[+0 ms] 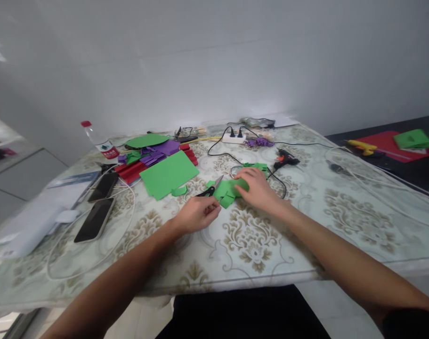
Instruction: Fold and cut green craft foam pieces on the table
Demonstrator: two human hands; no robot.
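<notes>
My left hand (199,214) rests at the table's middle with its fingers curled in a pinch; what is between them, if anything, is too small to make out. Just beyond it, scissors (210,190) with dark handles lie over cut green paper pieces (227,200), blades angled up to the right. I cannot tell whether the left hand touches their handles. My right hand (257,187) has its thumb and fingers closed around a green paper piece (239,184). Behind that hand sits a fringed green strip (259,166), partly covered.
Green sheets (172,173) lie left, with purple paper (161,153) and red folded paper (132,172). A bottle (106,147) leans behind. Two phones (95,220) and a white cable lie left. A glue gun (285,158), corded power strip (234,138) and purple fringe (259,142) lie beyond my hands.
</notes>
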